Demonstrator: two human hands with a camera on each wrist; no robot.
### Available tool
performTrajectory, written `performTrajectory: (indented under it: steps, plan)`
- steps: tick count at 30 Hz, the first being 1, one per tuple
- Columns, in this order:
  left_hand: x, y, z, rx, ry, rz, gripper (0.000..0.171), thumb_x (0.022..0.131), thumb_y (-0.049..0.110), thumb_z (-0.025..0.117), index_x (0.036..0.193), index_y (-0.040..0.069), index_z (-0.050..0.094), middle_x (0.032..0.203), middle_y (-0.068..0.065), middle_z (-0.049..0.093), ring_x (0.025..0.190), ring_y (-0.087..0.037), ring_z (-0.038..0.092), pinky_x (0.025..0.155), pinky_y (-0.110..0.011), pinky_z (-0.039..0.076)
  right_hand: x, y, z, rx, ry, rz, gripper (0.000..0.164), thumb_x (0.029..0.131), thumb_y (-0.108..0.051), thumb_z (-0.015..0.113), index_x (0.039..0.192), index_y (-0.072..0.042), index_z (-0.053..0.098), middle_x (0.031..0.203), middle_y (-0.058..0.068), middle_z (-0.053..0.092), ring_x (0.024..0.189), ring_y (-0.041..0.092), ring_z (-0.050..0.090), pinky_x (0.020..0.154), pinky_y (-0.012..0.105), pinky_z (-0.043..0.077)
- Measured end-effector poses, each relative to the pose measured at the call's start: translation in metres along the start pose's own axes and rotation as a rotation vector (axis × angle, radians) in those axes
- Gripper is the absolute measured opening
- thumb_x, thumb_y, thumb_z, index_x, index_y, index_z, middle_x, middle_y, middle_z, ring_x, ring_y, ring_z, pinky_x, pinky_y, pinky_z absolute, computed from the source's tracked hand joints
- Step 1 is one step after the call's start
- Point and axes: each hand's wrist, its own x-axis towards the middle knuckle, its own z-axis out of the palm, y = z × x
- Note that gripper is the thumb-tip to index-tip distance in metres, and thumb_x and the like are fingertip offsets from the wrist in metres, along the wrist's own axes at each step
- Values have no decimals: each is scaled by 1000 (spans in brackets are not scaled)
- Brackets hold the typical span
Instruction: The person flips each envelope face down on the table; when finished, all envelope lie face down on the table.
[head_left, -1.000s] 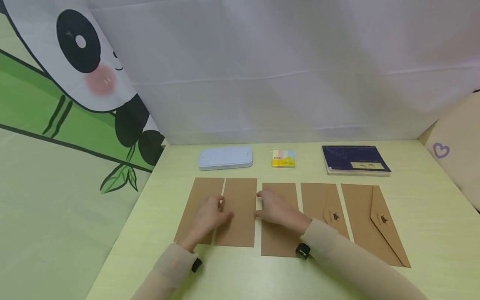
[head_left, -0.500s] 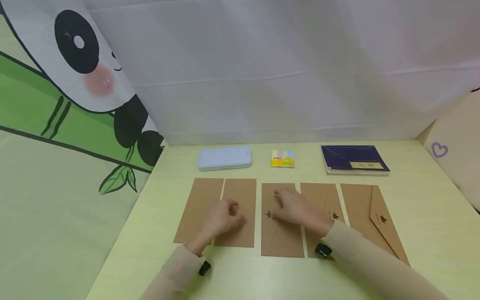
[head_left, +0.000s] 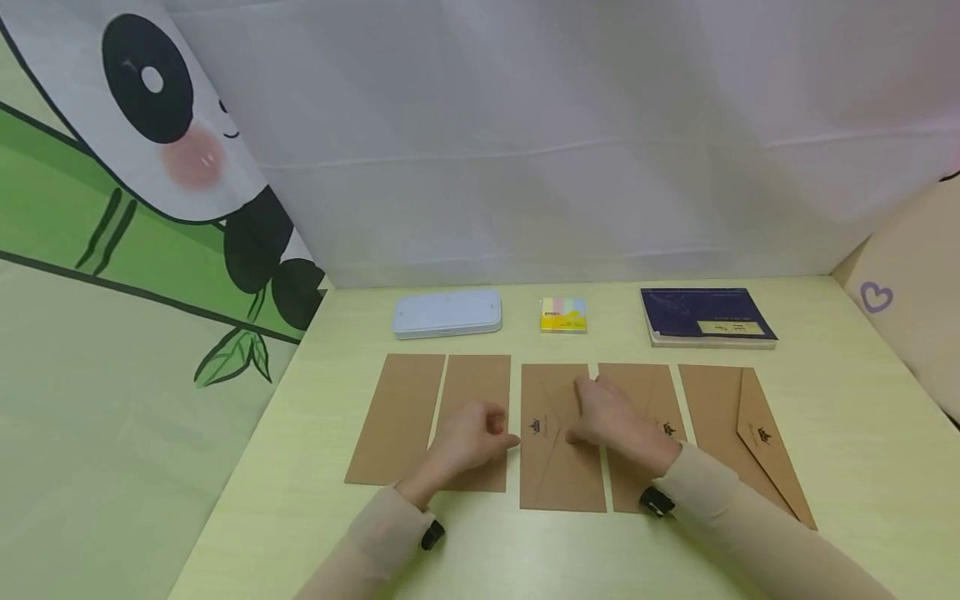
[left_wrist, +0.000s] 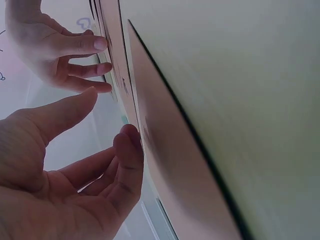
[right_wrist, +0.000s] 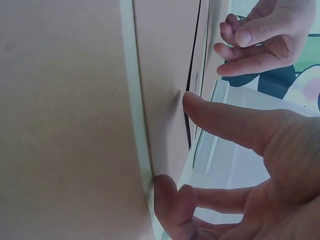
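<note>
Brown kraft envelopes lie side by side in a row. My left hand (head_left: 468,437) hovers over the second envelope from the left (head_left: 476,379), its fingers loosely bent and nothing between them; its thumb points at the gap before the middle envelope. My right hand (head_left: 611,417) is at the right part of the middle envelope (head_left: 555,475), which shows a crown print and a flap. In the right wrist view the right thumb and a bent finger (right_wrist: 167,200) are at this envelope's surface and side edge, with no clear grip. The leftmost envelope (head_left: 393,417) has a plain face.
To the right lie two more envelopes with crown prints, one partly under the right hand (head_left: 637,379) and a rightmost envelope (head_left: 712,408). Behind the row are a pale blue case (head_left: 447,314), a sticky note pack (head_left: 563,315) and a dark blue book (head_left: 705,312).
Both hands have moved right: the left over the second envelope, the right from the middle envelope's left edge to its right part. The middle envelope's crown print has come into view.
</note>
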Motion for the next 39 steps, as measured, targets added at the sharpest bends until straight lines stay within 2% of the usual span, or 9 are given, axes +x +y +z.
performTrajectory:
  steps: [3, 6, 10, 12, 20, 26, 31, 33, 39]
  plan:
    - [6, 3, 3, 7, -10, -23, 33, 79, 22, 78, 68, 7, 50, 58, 3, 38, 50, -8, 33, 48, -25, 25, -1, 3, 0, 7, -7, 8, 75, 62, -13, 89, 123, 7, 51, 103, 21, 53, 86, 29, 51, 78, 44, 48]
    - [9, 5, 5, 15, -21, -57, 28, 78, 24, 79, 85, 1, 64, 69, 1, 52, 60, -10, 45, 54, -26, 38, -3, 5, -1, 27, -28, 31, 78, 64, -13, 88, 128, 6, 49, 106, 20, 52, 88, 29, 50, 79, 43, 47]
    - [11, 7, 8, -17, -38, -88, 47, 76, 23, 80, 112, -4, 66, 94, -5, 65, 80, -14, 58, 72, -29, 49, -5, 8, -3, 41, -42, 41, 79, 64, -10, 88, 130, 4, 48, 106, 19, 50, 87, 27, 48, 77, 41, 46]
    - [11, 8, 9, -44, -48, -90, 49, 76, 22, 80, 115, -5, 65, 97, -7, 67, 81, -15, 60, 72, -30, 50, -5, 10, -3, 38, -40, 32, 81, 63, -10, 88, 131, 4, 47, 107, 19, 50, 87, 27, 48, 77, 41, 46]
    - [11, 11, 13, -62, -77, -45, 38, 77, 16, 79, 109, -1, 68, 88, -5, 68, 69, -8, 59, 61, -26, 49, -3, 14, -2, 52, -27, 36, 80, 64, -8, 87, 132, 5, 46, 109, 20, 50, 89, 29, 49, 79, 43, 46]
    - [12, 13, 14, -68, -81, -56, 40, 77, 16, 78, 112, -2, 68, 97, -9, 69, 74, -8, 62, 63, -25, 50, 1, 16, -5, 11, 9, 16, 75, 62, -4, 86, 127, 9, 50, 107, 22, 56, 87, 29, 50, 76, 41, 48]
    - [13, 15, 15, -78, -71, -63, 42, 77, 15, 79, 113, -3, 67, 100, -11, 69, 75, -9, 64, 62, -25, 50, 3, 17, -6, 25, -12, 34, 73, 62, -5, 88, 124, 8, 53, 103, 18, 58, 81, 26, 51, 70, 36, 49]
    - [13, 15, 16, -71, -68, -56, 41, 76, 14, 79, 112, -2, 68, 99, -10, 69, 74, -9, 63, 62, -25, 50, 2, 17, -6, 32, -19, 33, 72, 62, -7, 88, 124, 8, 54, 104, 18, 58, 82, 26, 51, 73, 38, 49]
    - [14, 14, 17, -17, -62, -33, 32, 75, 12, 77, 105, 1, 70, 93, -8, 69, 72, -9, 63, 62, -26, 50, 2, 16, -7, 109, -25, 70, 76, 65, -8, 87, 130, 9, 50, 123, 25, 54, 101, 32, 53, 87, 47, 46]
